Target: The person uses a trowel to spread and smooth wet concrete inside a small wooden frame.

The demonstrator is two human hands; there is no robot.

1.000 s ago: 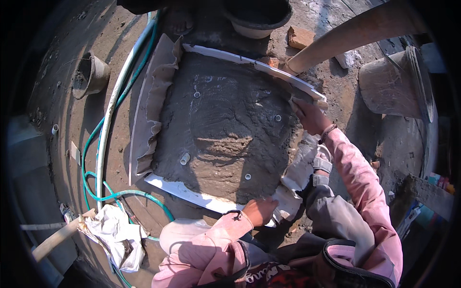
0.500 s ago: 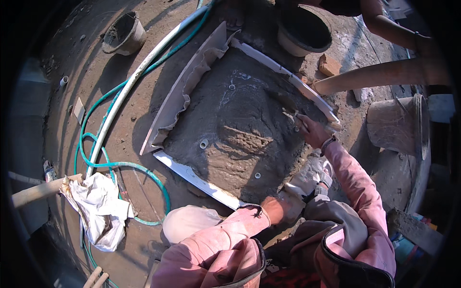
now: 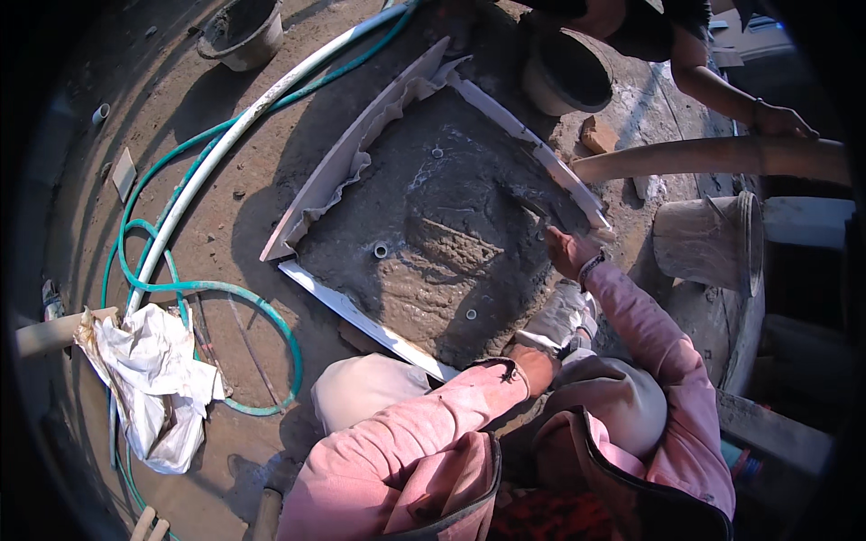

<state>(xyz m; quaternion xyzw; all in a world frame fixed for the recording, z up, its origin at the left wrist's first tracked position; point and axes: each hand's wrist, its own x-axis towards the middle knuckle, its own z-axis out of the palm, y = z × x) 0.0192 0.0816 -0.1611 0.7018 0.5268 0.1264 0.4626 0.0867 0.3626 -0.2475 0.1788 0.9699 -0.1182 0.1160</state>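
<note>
My right hand is closed at the right side of a bed of wet grey mortar. It grips what looks like a trowel, its dark blade lying low against the mortar; the handle is mostly hidden. My left hand rests near the closest corner of the mortar, beside a grey-white covered foot. Its fingers are hidden. Three short white pipe ends stick up from the mortar, one of them a pipe end at the left. White boards and a taller board frame the bed.
A green hose and a white pipe curve along the left, near a crumpled white sack. Buckets stand at the far side and a bucket lies at right. Another person's hand and leg reach in from the right.
The view has shifted slightly. My right hand has moved a little toward the left and the dark blade shows more plainly. The other person's hand has come into view by their leg.
</note>
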